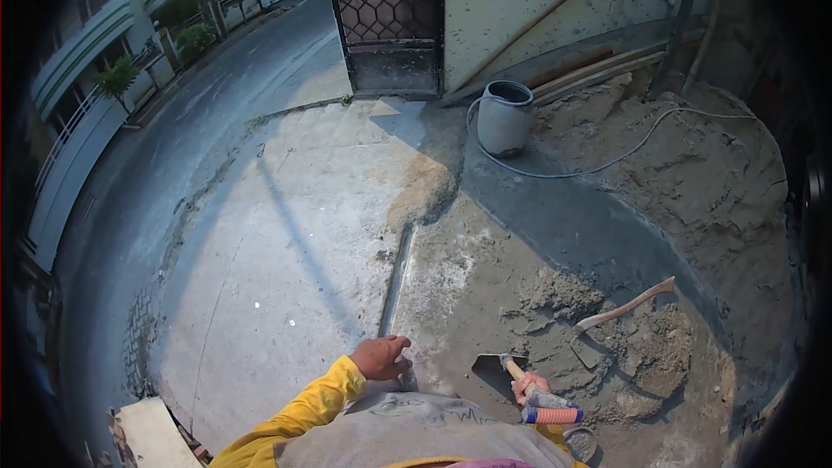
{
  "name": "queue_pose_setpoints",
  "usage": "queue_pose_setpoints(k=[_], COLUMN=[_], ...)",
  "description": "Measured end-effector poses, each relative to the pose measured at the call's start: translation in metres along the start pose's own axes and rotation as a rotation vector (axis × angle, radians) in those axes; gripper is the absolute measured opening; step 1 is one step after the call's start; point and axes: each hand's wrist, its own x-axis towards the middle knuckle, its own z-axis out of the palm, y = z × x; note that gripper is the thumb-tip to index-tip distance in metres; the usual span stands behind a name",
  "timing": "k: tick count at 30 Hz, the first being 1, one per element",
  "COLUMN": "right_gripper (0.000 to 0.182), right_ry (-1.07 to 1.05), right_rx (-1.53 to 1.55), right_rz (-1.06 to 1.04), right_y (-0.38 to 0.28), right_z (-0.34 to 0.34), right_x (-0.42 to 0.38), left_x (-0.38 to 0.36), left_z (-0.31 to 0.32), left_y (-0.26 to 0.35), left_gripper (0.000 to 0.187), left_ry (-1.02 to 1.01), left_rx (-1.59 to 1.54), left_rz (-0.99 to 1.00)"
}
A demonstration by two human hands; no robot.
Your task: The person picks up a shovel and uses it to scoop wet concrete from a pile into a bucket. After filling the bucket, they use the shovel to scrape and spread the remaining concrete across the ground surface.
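Observation:
Low in the view, my right hand is wrapped round the wooden handle of a tool, whose dark flat blade rests at the left edge of the wet mortar. My left hand hangs empty over the pale concrete, with its fingers bent and apart, near the narrow channel. A hoe with a curved wooden handle lies in the mortar, its blade partly sunk. An orange and blue ribbed object is just below my right hand.
A grey drum stands by the wall with a thin hose curving round it. Heaped sand fills the right side. A metal gate is at the top, a street at left, and a board lies bottom left.

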Motion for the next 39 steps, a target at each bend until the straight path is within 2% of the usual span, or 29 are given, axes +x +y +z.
queue_pose_setpoints(k=[2, 4, 6, 8, 11, 12, 15, 16, 18, 23, 25, 28, 32, 35, 37, 38, 39], right_gripper=[0.028, 0.029, 0.030, 0.031, 0.032, 0.029, 0.028, 0.031, 0.030, 0.039, 0.042, 0.044, 0.047, 0.050, 0.052, 0.050, 0.040], right_ry=[0.023, -0.006, 0.030, 0.073, -0.007, 0.023, 0.075, 0.061, 0.008, -0.038, -0.028, 0.046, 0.148, 0.182, 0.118, 0.026, 0.055], right_rx=[0.001, -0.049, -0.082, -0.092, -0.179, -0.185, -0.233, -0.139, -0.190, -0.349, -0.326, -0.180, 0.068, 0.150, 0.103, 0.065, 0.054], right_rz=[0.019, 0.104, 0.163, 0.226, 0.222, 0.188, 0.216, 0.255, 0.163, -0.312, -0.355, -0.205, 0.035, 0.067, 0.016, 0.216, 0.200], right_y=[-0.004, -0.009, -0.015, -0.016, -0.015, -0.010, 0.005, 0.003, 0.003, 0.024, 0.031, 0.025, 0.017, 0.021, 0.018, -0.008, 0.004], right_z=[0.012, 0.030, 0.055, 0.073, 0.091, 0.099, 0.120, 0.120, 0.120, 0.172, 0.194, 0.239, 0.301, 0.340, 0.353, 0.336, 0.351], right_x=[0.013, 0.030, 0.049, 0.069, 0.112, 0.124, 0.151, 0.167, 0.192, 0.230, 0.240, 0.234, 0.210, 0.207, 0.217, 0.241, 0.245], left_x=[-0.017, -0.030, -0.035, -0.033, -0.011, -0.001, 0.032, 0.043, 0.068, 0.113, 0.115, 0.126, 0.151, 0.188, 0.216, 0.230, 0.242], left_z=[-0.012, -0.025, -0.038, -0.058, -0.078, -0.081, -0.094, -0.103, -0.111, -0.145, -0.162, -0.194, -0.231, -0.246, -0.258, -0.264, -0.261], left_y=[-0.044, -0.076, -0.094, -0.102, -0.123, -0.135, -0.172, -0.180, -0.204, -0.244, -0.258, -0.265, -0.279, -0.294, -0.297, -0.296, -0.301], left_gripper=[0.043, 0.044, 0.045, 0.046, 0.045, 0.045, 0.045, 0.045, 0.044, 0.046, 0.046, 0.048, 0.047, 0.046, 0.043, 0.041, 0.041], left_ry=[0.009, -0.124, -0.125, -0.211, -0.258, -0.261, -0.164, -0.145, -0.105, -0.114, -0.116, -0.240, -0.182, -0.227, -0.223, -0.230, -0.246], left_rx=[-0.022, -0.137, -0.142, -0.185, -0.328, -0.327, -0.195, -0.228, -0.281, -0.214, -0.214, -0.240, -0.228, -0.014, -0.121, -0.161, -0.162], left_rz=[-0.089, -0.233, -0.283, -0.372, -0.338, -0.341, -0.224, -0.216, -0.216, -0.359, -0.382, -0.453, -0.476, -0.420, -0.295, -0.240, -0.216])
